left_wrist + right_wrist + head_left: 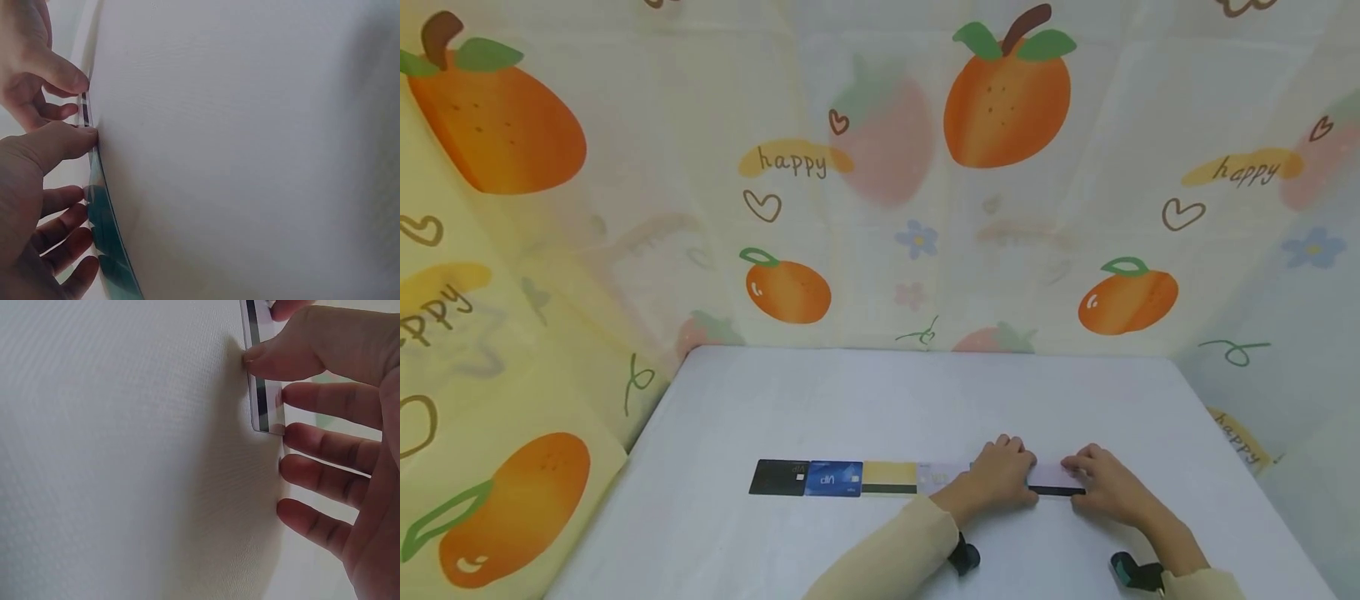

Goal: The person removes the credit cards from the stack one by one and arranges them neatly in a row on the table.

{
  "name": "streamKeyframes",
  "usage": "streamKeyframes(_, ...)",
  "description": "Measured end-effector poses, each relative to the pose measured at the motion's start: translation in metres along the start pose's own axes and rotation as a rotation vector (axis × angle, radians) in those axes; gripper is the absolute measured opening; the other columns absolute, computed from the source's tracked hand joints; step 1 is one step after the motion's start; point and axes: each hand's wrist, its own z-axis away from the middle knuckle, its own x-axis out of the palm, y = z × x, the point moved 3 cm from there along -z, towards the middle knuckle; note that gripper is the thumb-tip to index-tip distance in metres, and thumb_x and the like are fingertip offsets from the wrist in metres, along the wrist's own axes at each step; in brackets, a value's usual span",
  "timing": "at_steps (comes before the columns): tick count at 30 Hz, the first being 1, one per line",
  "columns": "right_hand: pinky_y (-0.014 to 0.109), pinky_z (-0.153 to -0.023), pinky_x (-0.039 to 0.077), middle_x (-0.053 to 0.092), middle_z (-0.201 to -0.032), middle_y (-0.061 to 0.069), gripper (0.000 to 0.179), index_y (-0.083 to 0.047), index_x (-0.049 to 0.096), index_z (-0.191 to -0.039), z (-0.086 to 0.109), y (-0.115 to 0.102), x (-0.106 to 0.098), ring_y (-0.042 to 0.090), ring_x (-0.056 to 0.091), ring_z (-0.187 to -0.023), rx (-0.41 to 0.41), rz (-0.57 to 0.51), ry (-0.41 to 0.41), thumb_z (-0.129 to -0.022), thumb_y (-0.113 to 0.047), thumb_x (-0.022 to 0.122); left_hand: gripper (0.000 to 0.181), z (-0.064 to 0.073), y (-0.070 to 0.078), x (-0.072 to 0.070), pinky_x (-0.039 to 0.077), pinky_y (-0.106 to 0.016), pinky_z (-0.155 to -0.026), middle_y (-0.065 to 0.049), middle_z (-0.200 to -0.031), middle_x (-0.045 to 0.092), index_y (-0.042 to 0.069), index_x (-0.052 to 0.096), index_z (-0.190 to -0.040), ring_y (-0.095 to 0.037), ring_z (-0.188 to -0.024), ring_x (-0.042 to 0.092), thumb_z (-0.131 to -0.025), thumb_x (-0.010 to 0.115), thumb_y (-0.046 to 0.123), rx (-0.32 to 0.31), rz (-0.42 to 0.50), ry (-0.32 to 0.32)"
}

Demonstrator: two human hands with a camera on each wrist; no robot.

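A row of flat cards lies on the white table. From the left come a black card (779,477), a blue VIP card (834,479), a yellow card (890,473) with a dark stripe and a pale card (934,477). My left hand (997,472) covers much of a teal card (109,244), gripping it with thumb at the near edge and fingers across it. At the row's right end, my right hand (1108,483) pinches a lilac card (1051,477) with a black stripe, thumb on its near edge and fingers at the far edge. The two cards meet beside my left thumb.
The white tabletop (865,400) reaches back to a fruit-printed curtain (865,208), which also hangs along the left and right sides. Dark wrist devices (964,557) sit below both hands, close over the table.
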Motion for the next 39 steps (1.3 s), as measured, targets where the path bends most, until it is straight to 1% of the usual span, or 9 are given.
streamKeyframes(4,0.040,-0.078,0.048,0.058,-0.102,0.005,0.045,-0.007,0.070,-0.110,-0.001,0.001,0.000,0.020,0.053,-0.092,-0.003,-0.008,0.002,-0.067,-0.016,0.082,0.048,0.000,0.000,0.000,0.042,-0.020,-0.082,0.012,-0.110,0.059,0.027,0.065,-0.121,-0.005,-0.099,0.048,-0.080,0.072,0.051,0.003,-0.010,0.003)
streamKeyframes(10,0.033,-0.073,0.046,0.058,-0.098,0.003,0.040,-0.007,0.070,-0.106,-0.001,0.005,0.000,0.017,0.053,-0.089,-0.032,-0.018,0.037,-0.070,-0.020,0.081,0.050,0.001,-0.001,-0.004,0.041,-0.020,-0.083,0.012,-0.111,0.058,0.027,0.064,-0.124,-0.005,-0.099,0.047,-0.080,0.072,0.051,0.002,0.021,-0.015)
streamKeyframes(14,0.031,-0.071,0.045,0.059,-0.097,0.002,0.036,-0.006,0.070,-0.105,-0.002,0.005,0.000,0.017,0.054,-0.088,-0.051,-0.043,0.064,-0.075,-0.023,0.079,0.051,0.002,-0.004,-0.006,0.041,-0.020,-0.083,0.011,-0.113,0.058,0.027,0.063,-0.125,-0.005,-0.101,0.048,-0.080,0.071,0.050,0.003,0.040,-0.011)
streamKeyframes(17,0.031,-0.072,0.046,0.060,-0.096,0.003,0.034,-0.005,0.069,-0.104,-0.002,0.005,0.001,0.018,0.055,-0.088,-0.045,-0.078,0.071,-0.078,-0.025,0.078,0.052,0.006,-0.008,-0.004,0.041,-0.019,-0.082,0.011,-0.115,0.058,0.027,0.062,-0.127,-0.005,-0.102,0.048,-0.081,0.071,0.051,0.000,0.079,0.002)
streamKeyframes(21,0.033,-0.074,0.048,0.061,-0.098,0.005,0.031,-0.004,0.069,-0.105,0.000,0.004,0.004,0.018,0.056,-0.088,-0.005,-0.123,0.073,-0.082,-0.024,0.075,0.052,0.016,-0.016,-0.001,0.040,-0.017,-0.081,0.009,-0.118,0.058,0.026,0.062,-0.127,-0.005,-0.102,0.049,-0.082,0.070,0.052,-0.006,0.159,0.030)
streamKeyframes(25,0.037,-0.076,0.049,0.061,-0.100,0.007,0.028,-0.003,0.069,-0.106,0.000,0.004,0.006,0.019,0.056,-0.089,0.033,-0.137,0.078,-0.085,-0.022,0.071,0.053,0.030,-0.027,-0.005,0.041,-0.018,-0.082,0.008,-0.121,0.058,0.025,0.062,-0.128,-0.006,-0.104,0.049,-0.083,0.069,0.052,-0.013,0.229,0.064)
streamKeyframes(31,0.039,-0.076,0.048,0.061,-0.102,0.010,0.032,0.000,0.068,-0.108,0.003,0.004,0.005,0.022,0.056,-0.090,0.072,-0.132,0.096,-0.085,-0.023,0.071,0.053,0.052,-0.051,-0.017,0.045,-0.028,-0.097,0.003,-0.127,0.059,0.020,0.060,-0.131,-0.013,-0.118,0.052,-0.087,0.067,0.048,-0.039,0.311,0.096)
streamKeyframes(35,0.038,-0.076,0.048,0.061,-0.103,0.011,0.032,0.000,0.068,-0.108,0.006,0.004,0.005,0.021,0.056,-0.090,0.084,-0.125,0.113,-0.086,-0.022,0.071,0.052,0.065,-0.071,-0.030,0.044,-0.036,-0.106,0.000,-0.135,0.058,0.019,0.058,-0.133,-0.018,-0.128,0.051,-0.088,0.066,0.044,-0.081,0.387,0.099)
streamKeyframes(39,0.039,-0.077,0.049,0.061,-0.105,0.012,0.033,0.000,0.067,-0.110,0.007,0.002,0.005,0.023,0.057,-0.091,0.108,-0.137,0.107,-0.087,-0.023,0.070,0.052,0.082,-0.096,-0.043,0.043,-0.044,-0.107,-0.003,-0.139,0.055,0.017,0.057,-0.134,-0.023,-0.131,0.050,-0.089,0.068,0.040,-0.118,0.440,0.134)
